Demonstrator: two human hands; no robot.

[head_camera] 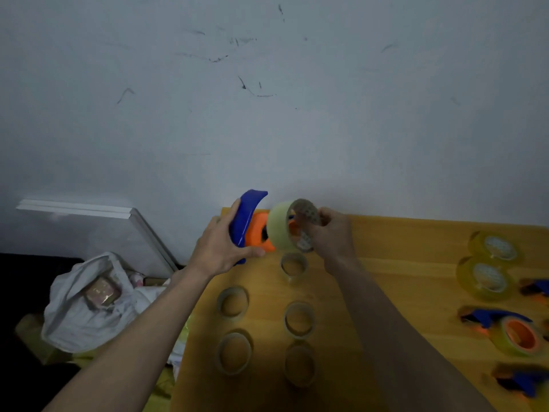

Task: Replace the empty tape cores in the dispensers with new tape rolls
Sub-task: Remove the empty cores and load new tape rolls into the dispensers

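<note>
Left hand (221, 248): curled round blue dispenser (245, 221) handle, held above bench (386, 281) at 12 o'clock.
Right hand (332, 233): pinching new tape roll (280, 230) against dispenser's orange hub.
Empty cores (233, 301): five, lying on bench below at 6 o'clock.

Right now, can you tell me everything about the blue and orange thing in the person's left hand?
It is a tape dispenser, held up above the far edge of the yellow table. It looks like plastic: a curved, shiny blue handle and an orange round hub. The left hand grips the handle, thumb underneath. The right hand holds a pale tape roll against the orange hub, so part of the hub is hidden.
</note>
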